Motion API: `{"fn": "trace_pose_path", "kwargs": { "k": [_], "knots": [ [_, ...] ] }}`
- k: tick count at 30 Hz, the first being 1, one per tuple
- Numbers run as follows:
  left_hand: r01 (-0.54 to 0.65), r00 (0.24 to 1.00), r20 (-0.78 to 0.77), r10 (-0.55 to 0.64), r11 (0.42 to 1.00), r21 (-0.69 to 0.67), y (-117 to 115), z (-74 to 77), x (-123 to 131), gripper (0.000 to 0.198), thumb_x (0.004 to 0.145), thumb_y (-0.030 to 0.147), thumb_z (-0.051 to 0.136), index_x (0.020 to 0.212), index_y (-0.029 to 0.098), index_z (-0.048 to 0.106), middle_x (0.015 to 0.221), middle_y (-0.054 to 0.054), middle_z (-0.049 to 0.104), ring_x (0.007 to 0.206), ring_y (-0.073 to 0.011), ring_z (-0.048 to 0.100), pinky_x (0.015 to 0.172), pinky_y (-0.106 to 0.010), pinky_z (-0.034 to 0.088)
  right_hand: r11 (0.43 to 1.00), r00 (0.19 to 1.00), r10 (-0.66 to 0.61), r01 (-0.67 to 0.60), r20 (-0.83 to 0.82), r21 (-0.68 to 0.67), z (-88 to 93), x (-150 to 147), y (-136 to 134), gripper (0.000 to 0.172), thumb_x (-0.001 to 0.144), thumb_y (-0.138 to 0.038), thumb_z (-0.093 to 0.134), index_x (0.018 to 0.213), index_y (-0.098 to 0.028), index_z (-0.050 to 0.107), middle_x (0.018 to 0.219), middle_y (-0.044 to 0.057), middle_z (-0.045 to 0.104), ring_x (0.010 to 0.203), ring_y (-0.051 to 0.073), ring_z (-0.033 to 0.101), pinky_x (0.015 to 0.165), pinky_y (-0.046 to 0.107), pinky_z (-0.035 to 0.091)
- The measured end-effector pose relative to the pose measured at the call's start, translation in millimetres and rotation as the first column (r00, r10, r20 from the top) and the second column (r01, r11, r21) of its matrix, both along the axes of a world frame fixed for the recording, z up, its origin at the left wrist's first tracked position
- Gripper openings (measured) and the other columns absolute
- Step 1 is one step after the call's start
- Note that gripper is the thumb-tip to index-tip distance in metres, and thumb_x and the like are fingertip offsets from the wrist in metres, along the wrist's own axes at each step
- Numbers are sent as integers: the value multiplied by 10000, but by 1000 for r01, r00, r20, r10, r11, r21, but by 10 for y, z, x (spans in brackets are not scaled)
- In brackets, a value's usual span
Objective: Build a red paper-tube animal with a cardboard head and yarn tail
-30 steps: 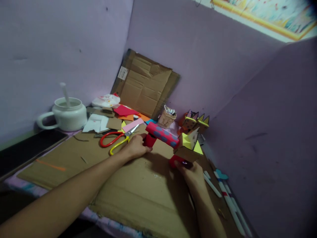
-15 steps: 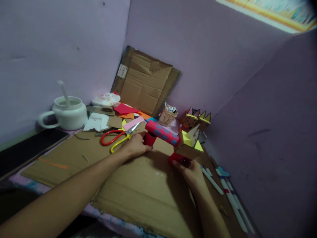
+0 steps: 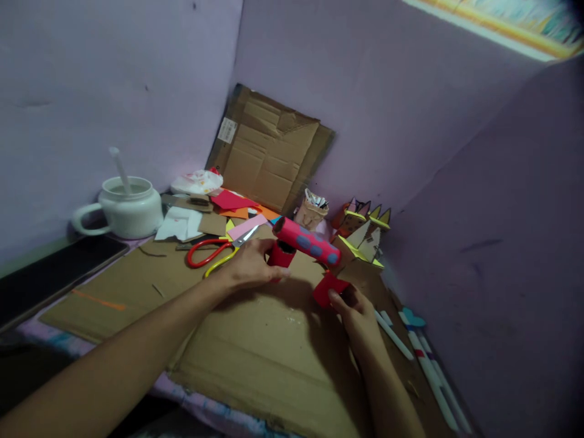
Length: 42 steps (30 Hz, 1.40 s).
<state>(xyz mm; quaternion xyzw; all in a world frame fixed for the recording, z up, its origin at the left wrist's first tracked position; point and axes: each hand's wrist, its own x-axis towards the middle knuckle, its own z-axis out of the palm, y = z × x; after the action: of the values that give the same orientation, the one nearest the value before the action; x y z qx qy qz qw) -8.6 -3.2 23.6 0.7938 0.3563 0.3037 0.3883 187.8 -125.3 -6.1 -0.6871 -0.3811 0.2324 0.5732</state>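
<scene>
My left hand (image 3: 255, 261) has its fingers closed round a short red cardboard tube (image 3: 280, 258) that stands nearly upright. A pink tube with bluish-purple spots (image 3: 308, 241) slants above it, its left end close over the red tube; whether they touch I cannot tell. In my right hand (image 3: 360, 307) is a second red tube (image 3: 328, 288), tilted with its open end toward my palm. Just beyond, a cardboard piece with yellow paper edging and points (image 3: 360, 246) leans backward, close to the spotted tube's right end.
Red-and-yellow-handled scissors (image 3: 219, 252) lie beside my left hand on the cardboard sheet (image 3: 255, 365). Paper scraps (image 3: 246, 226), a white mug (image 3: 132, 210) and a dark phone-like slab (image 3: 59, 267) are leftward. Markers (image 3: 431, 371) lie along the right wall; cardboard (image 3: 269, 149) leans behind.
The yellow-edged cardboard piece has tipped back and away from above the right red tube. The spotted tube has shifted slightly right. The right red tube is tilted and shows more.
</scene>
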Motion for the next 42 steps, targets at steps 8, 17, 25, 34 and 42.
{"fn": "trace_pose_path", "kwargs": {
  "k": [8, 17, 25, 34, 42],
  "knots": [
    [11, 994, -108, 2, 993, 119, -58, 228, -108, 366, 658, 523, 603, 759, 171, 600, 677, -14, 591, 626, -165, 518, 558, -266, 363, 997, 1000, 8, -9, 13, 72, -14, 20, -47, 309, 625, -346, 668, 857, -147, 628, 817, 60, 675, 752, 215, 596, 704, 322, 455],
    [104, 993, 62, -102, 994, -20, -56, 321, -178, 389, 677, 487, 611, 857, 144, 578, 733, -17, 572, 647, -156, 518, 567, -257, 400, 996, 995, 18, -26, 95, 88, -52, -73, -77, 246, 654, -354, 642, 796, -156, 608, 769, 70, 673, 736, 224, 604, 676, 328, 467],
    [13, 999, 36, -18, 993, 119, -247, 589, -396, 370, 662, 478, 608, 848, 159, 591, 708, -13, 554, 616, -151, 492, 549, -247, 379, 979, 996, 34, -49, 81, 198, 179, -381, -118, 204, 701, -346, 590, 789, -162, 593, 770, 80, 662, 738, 224, 604, 662, 323, 475],
    [-58, 942, -298, 152, 952, 301, -463, 1108, -465, 401, 723, 535, 500, 889, 179, 581, 777, -32, 616, 674, -201, 550, 607, -286, 381, 985, 936, 104, -51, -337, 163, -42, -816, -111, 387, 585, -418, 706, 820, -124, 617, 790, 84, 660, 728, 211, 597, 622, 310, 485],
    [7, 928, -364, 84, 971, 240, -295, 1534, -128, 534, 696, 606, 498, 1019, 188, 577, 911, -82, 639, 811, -257, 589, 653, -320, 424, 973, 470, 230, -131, -852, 190, -168, -1218, 10, 534, 371, -478, 820, 697, -141, 564, 554, 16, 624, 470, 131, 561, 407, 233, 450]
  ]
}}
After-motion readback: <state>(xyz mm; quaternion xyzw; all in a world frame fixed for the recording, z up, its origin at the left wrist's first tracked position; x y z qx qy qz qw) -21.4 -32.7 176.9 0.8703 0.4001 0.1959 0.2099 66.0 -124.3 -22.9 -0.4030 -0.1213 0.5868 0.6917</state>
